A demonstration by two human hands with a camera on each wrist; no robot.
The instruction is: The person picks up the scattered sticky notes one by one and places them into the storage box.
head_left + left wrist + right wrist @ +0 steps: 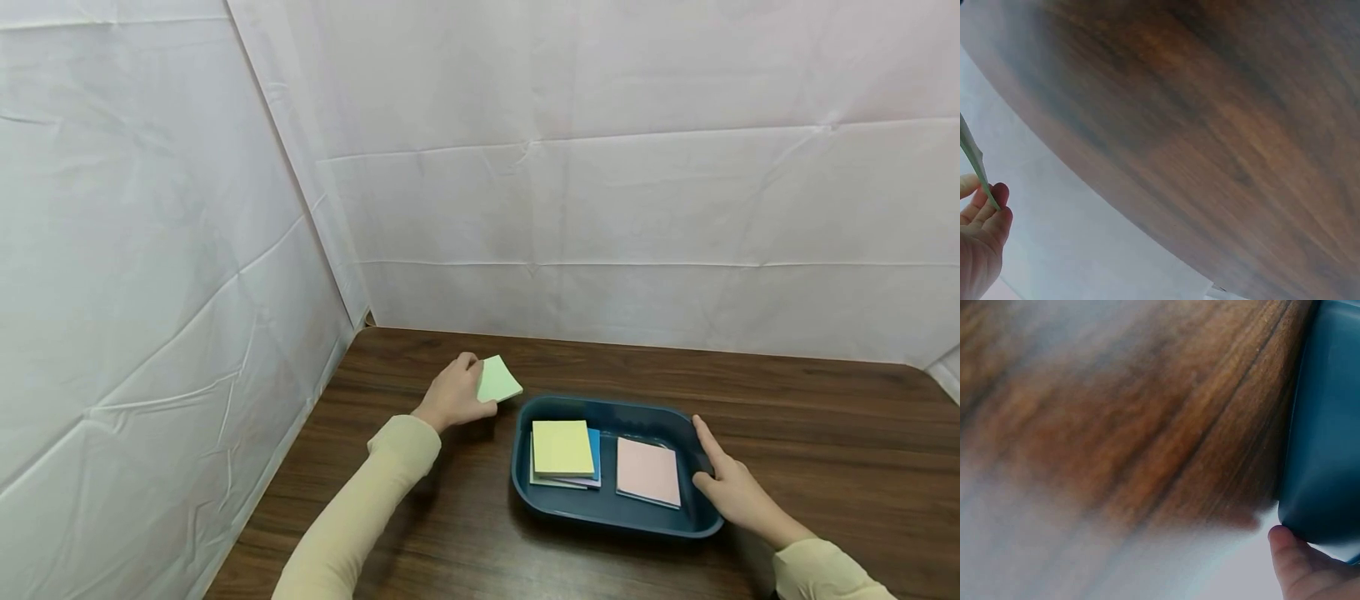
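We seem to be in a staged recording booth, creased white sheets (600, 167) hung as walls on the left and far sides, a bare dark wood-grain table (787, 417) filling the enclosure.

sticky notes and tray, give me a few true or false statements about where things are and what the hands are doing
1. The left hand holds a green sticky pad outside the tray. True.
2. The tray is red. False: it is dark blue.
3. The right hand rests on the tray's right rim. True.
4. The pink pad lies on the bare table. False: it lies inside the tray.
5. The yellow pad tops a stack in the tray's left part. True.
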